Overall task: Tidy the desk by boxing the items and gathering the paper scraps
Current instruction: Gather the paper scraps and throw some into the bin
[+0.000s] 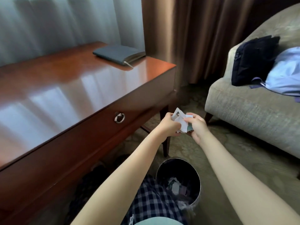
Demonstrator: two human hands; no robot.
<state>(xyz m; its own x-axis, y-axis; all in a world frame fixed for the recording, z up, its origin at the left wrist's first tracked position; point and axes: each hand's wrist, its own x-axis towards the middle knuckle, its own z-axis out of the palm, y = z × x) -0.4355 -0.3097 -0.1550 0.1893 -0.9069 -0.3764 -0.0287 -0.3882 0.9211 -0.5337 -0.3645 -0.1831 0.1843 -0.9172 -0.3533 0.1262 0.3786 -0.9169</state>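
A bunch of white and grey paper scraps (180,120) is held between both hands, out past the right end of the wooden desk (68,88). My left hand (168,125) grips the bunch from the left, and my right hand (197,125) pinches it from the right. Below my arms a round black waste bin (197,177) stands on the carpet with crumpled scraps lying inside it. A flat grey case (116,53) lies at the desk's far right corner.
The desk has a drawer with a metal ring pull (119,118). A beige armchair (253,114) at the right holds a dark bag (253,60) and a light blue garment (287,73). Brown curtains hang behind. Patterned carpet lies between desk and chair.
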